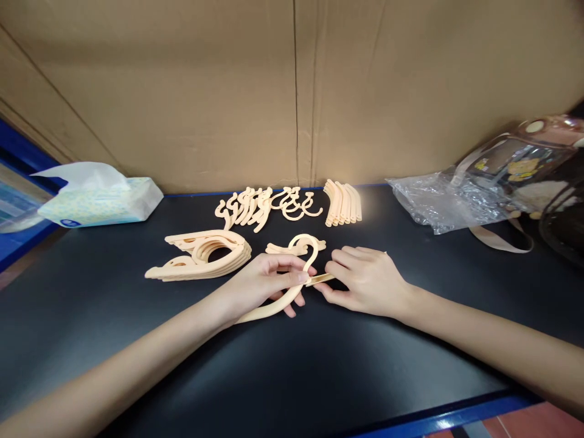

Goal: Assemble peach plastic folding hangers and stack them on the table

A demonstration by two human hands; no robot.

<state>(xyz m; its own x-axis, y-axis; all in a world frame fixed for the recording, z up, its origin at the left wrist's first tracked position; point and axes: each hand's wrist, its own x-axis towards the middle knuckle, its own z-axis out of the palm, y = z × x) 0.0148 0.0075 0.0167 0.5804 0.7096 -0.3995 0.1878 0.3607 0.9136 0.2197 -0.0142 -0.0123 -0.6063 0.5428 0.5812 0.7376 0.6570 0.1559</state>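
My left hand (269, 277) pinches a cream plastic hanger (276, 307) near the base of its hook, which curves upward; one arm runs down under my wrist. My right hand (362, 277) is closed on a short cream hanger arm (322, 278), whose inner end meets the hook's base between my hands. How the two pieces join is hidden by my left fingers. Just behind lie a few loose cream pieces (296, 246). To the left of my left hand is a stack of folded cream hangers (228, 258).
At the back lie a pile of hooked hanger parts (246, 207), several loose hooks (294, 207) and a row of curved arms (342, 204). A tissue pack (104, 201) stands on the left. Clear plastic wrap (442, 201) and a transparent bag (524, 167) lie at the right, against cardboard (205, 91).
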